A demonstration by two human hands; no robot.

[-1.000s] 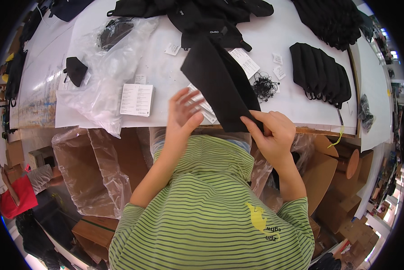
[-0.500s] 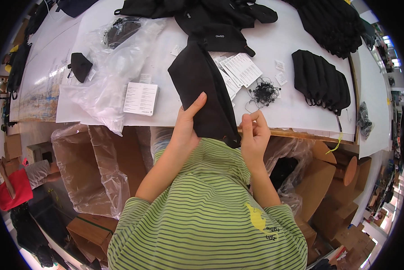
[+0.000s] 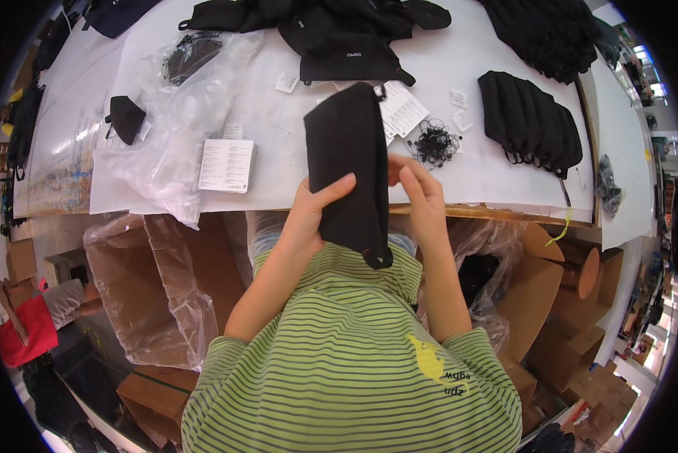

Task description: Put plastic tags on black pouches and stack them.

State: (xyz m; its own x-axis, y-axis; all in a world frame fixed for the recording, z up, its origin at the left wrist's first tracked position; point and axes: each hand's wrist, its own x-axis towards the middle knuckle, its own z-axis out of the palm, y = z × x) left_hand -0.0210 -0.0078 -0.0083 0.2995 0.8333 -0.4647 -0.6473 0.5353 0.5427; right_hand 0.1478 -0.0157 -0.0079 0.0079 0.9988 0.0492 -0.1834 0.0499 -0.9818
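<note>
Black pouch (image 3: 346,170) sits at the middle of the frame, its long side running up and down, its top end over the tabletop (image 3: 278,143) and its lower end in front of the green striped shirt (image 3: 339,340). At the upper left lies a small black pouch (image 3: 127,117), with a crumpled clear plastic bag (image 3: 157,155) just beside it. Next comes a stack of white cards (image 3: 227,164). Left of centre, the left hand (image 3: 312,215) is closed around the pouch's left edge, thumb flat across the front. A black pile (image 3: 346,49) fills the top centre. Right of the pouch, white sheets (image 3: 404,109) lie partly covered by it. Below them, the right hand (image 3: 416,189) is half curled at the pouch's right edge; I cannot tell whether its fingertips touch or hold anything. Farther right are a tangle of black cords (image 3: 435,143) and a row of black pouches (image 3: 531,124).
</note>
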